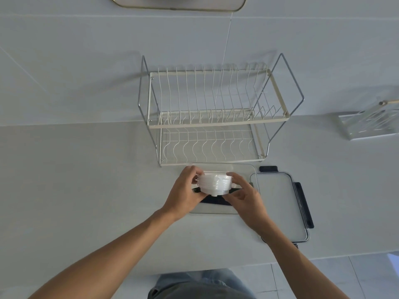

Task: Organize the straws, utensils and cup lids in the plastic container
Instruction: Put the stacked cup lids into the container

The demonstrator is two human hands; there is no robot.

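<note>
A stack of clear plastic cup lids [214,184] is held between both hands, above the clear plastic container [244,169] on the counter. My left hand [185,193] grips the stack's left side and my right hand [244,196] grips its right side. Dark items [212,200], probably utensils, lie inside the container under the stack, mostly hidden by my hands. I see no straws.
The container's clear lid [278,203] with dark clips lies on the counter to the right. A two-tier wire dish rack [211,117] stands just behind the container. A clear holder [367,124] sits at the far right. The counter's front edge runs near my body.
</note>
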